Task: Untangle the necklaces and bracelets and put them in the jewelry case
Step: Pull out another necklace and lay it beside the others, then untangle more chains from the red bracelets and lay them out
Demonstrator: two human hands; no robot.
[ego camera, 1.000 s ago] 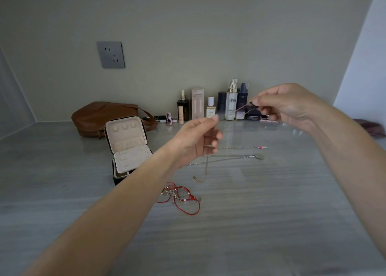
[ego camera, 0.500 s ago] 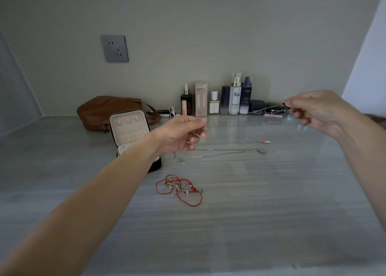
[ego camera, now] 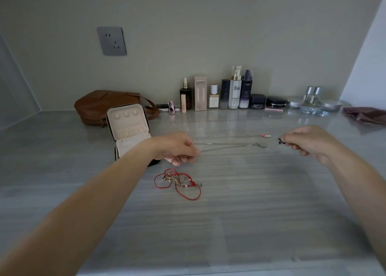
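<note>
- The held necklace [ego camera: 281,142], pinched between left hand [ego camera: 175,150] and right hand [ego camera: 309,143], is now lowered from chest height to the worktop [ego camera: 250,213] middle.
- Two laid necklaces [ego camera: 227,136], one red bracelet tangle [ego camera: 177,181] and one open jewelry case [ego camera: 129,127] are counted.

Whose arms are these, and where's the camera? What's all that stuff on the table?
No machine here: these are a person's two bare arms. The camera sits on their head, looking down, so you see what they see. The left hand and right hand each pinch an end of a thin necklace, stretched between them; its chain is too fine to see well. On the grey table lie two silver necklaces, a tangle of red bracelets and an open jewelry case. Bottles and a brown bag stand by the wall.
</note>
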